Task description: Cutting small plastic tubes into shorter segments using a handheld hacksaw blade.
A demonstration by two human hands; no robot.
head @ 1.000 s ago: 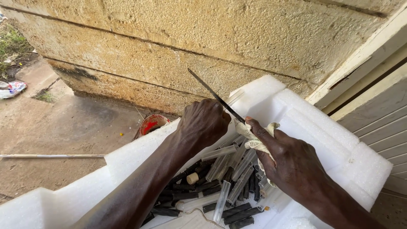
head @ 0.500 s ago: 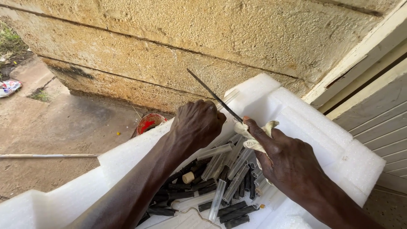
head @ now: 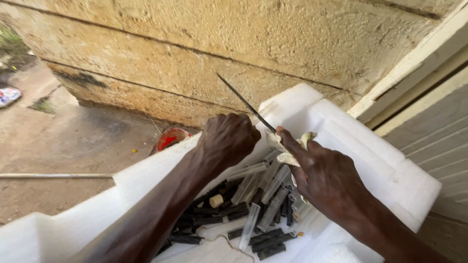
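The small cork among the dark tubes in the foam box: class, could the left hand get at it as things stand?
Probably yes: the cork lies uncovered just below the left hand, though that hand is closed around the knife.

The knife (head: 241, 100) handle is hidden, seemingly inside the left hand (head: 229, 139).

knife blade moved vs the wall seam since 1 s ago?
No. The knife blade sits at the same slant, tip just under the wall seam, as before, held in the left hand.
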